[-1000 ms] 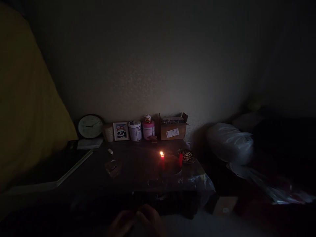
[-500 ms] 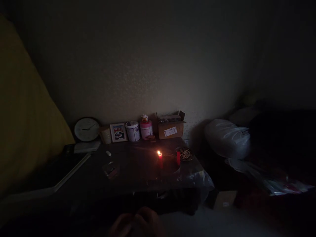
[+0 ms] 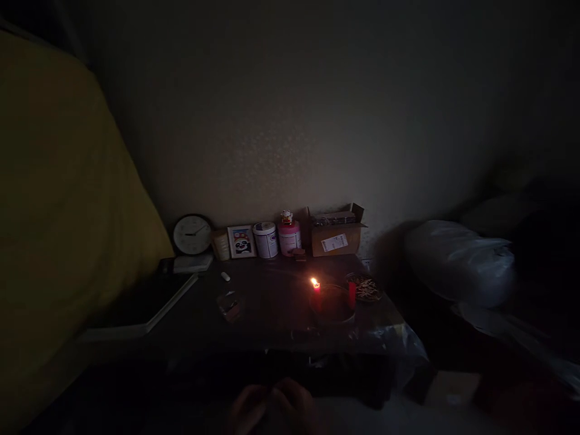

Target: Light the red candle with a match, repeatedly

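My left hand (image 3: 248, 408) and my right hand (image 3: 294, 401) are close together at the bottom of the view, in front of the dark table (image 3: 272, 329). Both have curled fingers that meet near the middle. It is too dark to make out what lies between them. Beyond them on the table, a lit red candle (image 3: 317, 297) stands at the left of a round tray (image 3: 334, 322). An unlit red candle (image 3: 352, 295) is at the tray's right side. Beside it sits a dish of matchsticks (image 3: 366, 288).
Along the wall stand a clock (image 3: 192, 235), a cup (image 3: 222, 246), a framed panda picture (image 3: 241, 242), a white tub (image 3: 265, 240), a pink-lidded tub (image 3: 289, 239) and an open cardboard box (image 3: 334, 243). A small clear packet (image 3: 230, 307) lies left; a white bag (image 3: 460, 260) is right.
The view has turned left, so the table and its things appear further right. My hands stay close together with fingers curled. The candle flame still burns.
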`<action>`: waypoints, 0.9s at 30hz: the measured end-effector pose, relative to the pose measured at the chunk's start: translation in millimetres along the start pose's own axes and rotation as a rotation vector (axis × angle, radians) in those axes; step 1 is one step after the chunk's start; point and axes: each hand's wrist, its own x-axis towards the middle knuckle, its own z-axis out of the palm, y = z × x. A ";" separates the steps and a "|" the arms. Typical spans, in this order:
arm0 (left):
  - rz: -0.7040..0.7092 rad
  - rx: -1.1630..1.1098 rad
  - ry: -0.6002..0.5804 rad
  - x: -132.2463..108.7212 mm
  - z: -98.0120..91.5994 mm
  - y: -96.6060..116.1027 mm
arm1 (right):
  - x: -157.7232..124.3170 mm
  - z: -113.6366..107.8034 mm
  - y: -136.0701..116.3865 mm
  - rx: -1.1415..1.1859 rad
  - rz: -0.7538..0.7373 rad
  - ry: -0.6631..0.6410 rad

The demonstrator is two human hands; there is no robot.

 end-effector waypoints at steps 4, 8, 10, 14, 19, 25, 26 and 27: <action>-0.003 -0.030 0.071 4.3 1.1 -10.0 | -0.1 -1.5 -3.2 0.032 -0.003 -0.021; -0.013 -0.029 0.079 8.5 -0.7 -15.4 | -2.6 -5.4 -8.0 0.055 -0.025 -0.054; -0.008 -0.044 0.090 10.7 -1.7 -18.7 | -3.3 -6.1 -9.2 0.049 -0.031 -0.047; 0.023 -0.065 0.063 11.4 -3.0 -23.3 | -2.8 -4.5 -7.3 0.065 -0.005 -0.048; 0.009 -0.067 0.038 13.0 -4.1 -25.2 | -0.1 -2.2 -1.9 0.071 -0.009 -0.056; -0.013 -0.023 0.083 14.1 -2.1 -23.8 | 2.6 -0.5 2.4 0.065 0.010 -0.070; -0.010 -0.027 0.084 12.9 -1.4 -22.2 | 2.8 -0.3 2.8 0.065 0.010 -0.073; -0.014 -0.029 0.079 11.5 -0.7 -20.3 | 3.0 -0.3 3.0 0.063 0.011 -0.076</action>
